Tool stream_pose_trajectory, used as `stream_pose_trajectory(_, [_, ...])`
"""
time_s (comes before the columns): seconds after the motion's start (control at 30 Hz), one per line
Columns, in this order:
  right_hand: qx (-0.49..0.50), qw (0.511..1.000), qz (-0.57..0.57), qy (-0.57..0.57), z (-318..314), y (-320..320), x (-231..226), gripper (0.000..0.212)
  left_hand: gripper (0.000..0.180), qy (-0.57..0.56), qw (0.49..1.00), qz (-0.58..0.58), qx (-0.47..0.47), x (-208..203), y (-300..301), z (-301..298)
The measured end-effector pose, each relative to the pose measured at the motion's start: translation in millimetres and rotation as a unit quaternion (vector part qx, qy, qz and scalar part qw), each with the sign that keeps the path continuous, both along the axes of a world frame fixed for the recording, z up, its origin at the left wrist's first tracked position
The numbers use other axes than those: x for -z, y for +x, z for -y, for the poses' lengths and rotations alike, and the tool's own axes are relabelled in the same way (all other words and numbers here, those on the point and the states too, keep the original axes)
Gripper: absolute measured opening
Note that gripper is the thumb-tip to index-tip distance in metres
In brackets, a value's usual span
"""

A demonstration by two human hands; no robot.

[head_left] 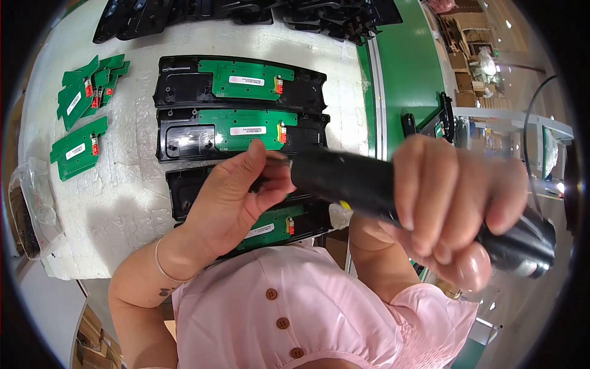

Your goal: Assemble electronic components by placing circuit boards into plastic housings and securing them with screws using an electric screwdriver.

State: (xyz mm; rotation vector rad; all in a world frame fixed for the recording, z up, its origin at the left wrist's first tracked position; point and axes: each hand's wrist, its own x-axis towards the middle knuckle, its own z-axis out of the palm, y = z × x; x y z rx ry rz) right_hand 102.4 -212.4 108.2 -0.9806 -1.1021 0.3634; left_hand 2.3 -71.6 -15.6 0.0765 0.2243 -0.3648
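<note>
My right hand (455,197) is wrapped round a black, tube-shaped power tool (344,178) that looks like an electric screwdriver, slanting across my front with a small yellow mark on its side. Its narrower end points left, at the fingers of my left hand (230,190). Those fingers are curled in close at that end; whatever they pinch is too small or hidden. Beneath my hands lie long black plastic panels in a column. Green circuit boards sit in the top panel (181,74), the second panel (178,132) and the nearest one, partly covered by my arm.
Loose green circuit boards (77,150) lie on the left of the white, padded table (123,203), some piled up. More black plastic parts (246,12) crowd the far edge. A clear plastic bag (40,190) is at the left edge. A green surface (402,67) runs along the right.
</note>
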Motion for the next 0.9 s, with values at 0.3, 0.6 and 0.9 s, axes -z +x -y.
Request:
stream_pose_trajectory(0.3, [0.205, 0.972, -0.118, 0.001, -26, 20, 57, 0.027, 0.04, 0.141, 0.986, 0.002, 0.091, -17, 2, 8])
stream_pose_trajectory(0.6, [0.215, 0.97, -0.065, -0.091, -28, 22, 60, 0.022, 0.021, 0.205, 0.972, 0.033, 0.107, -25, 2, 5])
stream_pose_trajectory(0.9, [0.184, 0.975, -0.009, -0.121, -31, 29, 62, 0.02, 0.017, 0.222, 0.973, -0.037, 0.055, -22, 0, 5])
